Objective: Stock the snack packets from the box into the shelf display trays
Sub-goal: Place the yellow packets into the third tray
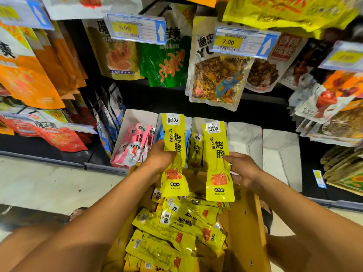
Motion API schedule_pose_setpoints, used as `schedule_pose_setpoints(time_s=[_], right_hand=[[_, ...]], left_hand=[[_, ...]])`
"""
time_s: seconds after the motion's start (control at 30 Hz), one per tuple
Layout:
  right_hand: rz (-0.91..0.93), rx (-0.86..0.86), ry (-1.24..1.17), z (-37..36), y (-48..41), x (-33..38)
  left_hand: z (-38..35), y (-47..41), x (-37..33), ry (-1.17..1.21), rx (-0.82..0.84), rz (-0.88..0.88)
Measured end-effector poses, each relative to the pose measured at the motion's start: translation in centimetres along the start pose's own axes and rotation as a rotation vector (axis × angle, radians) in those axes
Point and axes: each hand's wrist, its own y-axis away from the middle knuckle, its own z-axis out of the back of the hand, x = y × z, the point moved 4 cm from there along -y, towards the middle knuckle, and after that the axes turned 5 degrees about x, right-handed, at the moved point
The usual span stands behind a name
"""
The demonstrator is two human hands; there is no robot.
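Observation:
My left hand grips a long yellow snack packet upright above the open cardboard box. My right hand holds a second yellow packet upright beside it. The box below is full of several more yellow packets. Behind the hands a row of white display trays stands on the bottom shelf. One tray holds pink packets. The tray behind the right-hand packet holds yellow packets. The two trays to the right hold nothing.
Hanging snack bags fill the hooks above, with price tags 9.90 and 7.00 sticking out at head height. Orange bags crowd the left, stacked packets the right. Pale floor lies to the left of the box.

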Motion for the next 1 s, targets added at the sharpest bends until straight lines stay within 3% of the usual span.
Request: schedule_pose_setpoints(time_s=[0.43, 0.73, 1.0], right_hand=[[0.006, -0.227, 0.088, -1.0, -13.6, 1.9], [-0.090, -0.262, 0.218, -2.6, -21.6, -4.3], [-0.029, -0.280, 0.420, -3.3, -23.8, -6.1]], left_hand=[[0.8, -1.5, 0.0, 0.108, 0.007, -0.008], [2.0, -3.4, 1.5, 0.073, -0.018, 0.042], [2.2, -2.9, 1.2, 0.130, 0.012, 0.045]])
